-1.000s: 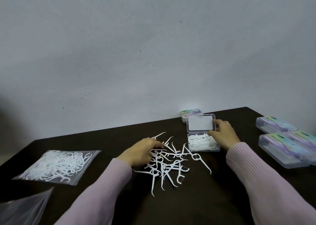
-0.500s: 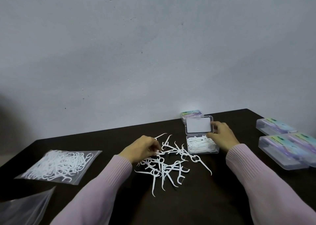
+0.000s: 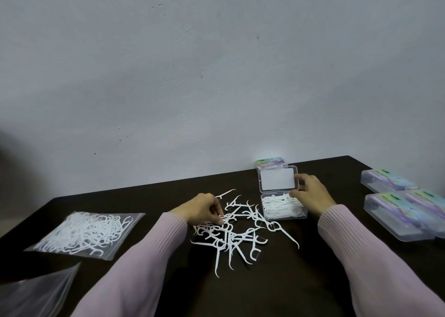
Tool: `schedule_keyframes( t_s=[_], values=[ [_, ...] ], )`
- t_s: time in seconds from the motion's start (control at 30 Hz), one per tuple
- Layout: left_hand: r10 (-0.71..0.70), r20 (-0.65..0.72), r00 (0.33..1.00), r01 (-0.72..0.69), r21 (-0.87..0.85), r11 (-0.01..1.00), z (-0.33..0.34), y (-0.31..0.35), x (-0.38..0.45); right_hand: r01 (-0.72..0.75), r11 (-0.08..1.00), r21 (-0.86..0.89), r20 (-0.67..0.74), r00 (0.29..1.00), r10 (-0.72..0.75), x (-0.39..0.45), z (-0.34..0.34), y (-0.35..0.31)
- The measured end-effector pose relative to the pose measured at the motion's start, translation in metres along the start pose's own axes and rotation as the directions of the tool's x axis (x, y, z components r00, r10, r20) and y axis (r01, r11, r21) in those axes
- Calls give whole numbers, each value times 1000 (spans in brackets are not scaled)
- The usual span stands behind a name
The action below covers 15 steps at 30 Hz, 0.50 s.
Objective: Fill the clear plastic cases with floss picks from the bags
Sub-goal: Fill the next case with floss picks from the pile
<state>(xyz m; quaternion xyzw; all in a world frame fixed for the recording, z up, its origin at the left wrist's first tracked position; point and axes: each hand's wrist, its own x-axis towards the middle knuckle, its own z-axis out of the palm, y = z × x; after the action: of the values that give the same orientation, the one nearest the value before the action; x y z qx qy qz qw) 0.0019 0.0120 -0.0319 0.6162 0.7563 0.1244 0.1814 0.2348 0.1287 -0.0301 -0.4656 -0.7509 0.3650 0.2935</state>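
Note:
A loose pile of white floss picks [image 3: 237,234] lies on the dark table [image 3: 289,280] in front of me. My left hand [image 3: 201,209] sits at the pile's left edge, its curled fingertips pinching picks. Right of the pile stands an open clear plastic case [image 3: 284,207] holding picks, its lid [image 3: 277,179] raised at the back. My right hand [image 3: 310,196] holds the case's right side, thumb at the lid's edge. A clear bag of floss picks [image 3: 84,234] lies flat at the left.
Three closed clear cases with coloured labels [image 3: 407,213] sit at the right edge. Another labelled case [image 3: 271,162] stands behind the open one, against the grey wall. An empty-looking plastic bag [image 3: 33,292] lies at the bottom left corner.
My left hand's fingers have curled in and closed on picks at the pile's left edge. My right hand has stayed at the case's right side.

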Motion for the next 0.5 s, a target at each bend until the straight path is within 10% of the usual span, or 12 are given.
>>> schedule_keyframes(
  t_s=[0.5],
  values=[
    [12,-31,999,-3,283,959,6,8,1,6,1000,12,36,999,-7,0,2,0]
  ],
)
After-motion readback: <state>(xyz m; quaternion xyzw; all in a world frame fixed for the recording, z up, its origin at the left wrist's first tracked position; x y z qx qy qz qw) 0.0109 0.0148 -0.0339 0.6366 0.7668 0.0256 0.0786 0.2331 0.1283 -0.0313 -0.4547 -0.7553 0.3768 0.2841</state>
